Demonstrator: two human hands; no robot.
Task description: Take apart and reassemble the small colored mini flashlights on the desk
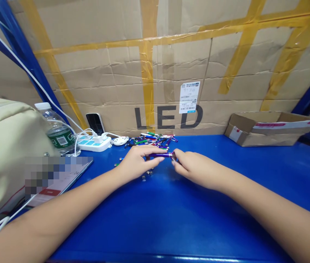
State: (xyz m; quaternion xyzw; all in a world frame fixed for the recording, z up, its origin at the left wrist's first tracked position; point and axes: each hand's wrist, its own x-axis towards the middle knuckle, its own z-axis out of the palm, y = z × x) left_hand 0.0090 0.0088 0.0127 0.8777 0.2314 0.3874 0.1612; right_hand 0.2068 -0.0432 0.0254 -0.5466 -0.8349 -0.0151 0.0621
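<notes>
My left hand (136, 160) and my right hand (192, 166) meet over the blue table (171, 212). Between them lies a small purple metal tube (159, 155), like a tiny torch or pen. My left fingers wrap round its body. My right fingertips pinch its right end, where a small silvery piece shows. Just behind the hands lies a heap of several similar coloured tubes (152, 139). A few small metal bits (147, 175) are scattered under my left hand.
A large taped cardboard wall marked LED (168, 117) backs the table. At the left are a beige bag (4, 146), a water bottle (56, 133), a white power strip (95, 143), a phone (95, 123) and a tablet (62, 175). An open cardboard box (267, 129) sits at the right.
</notes>
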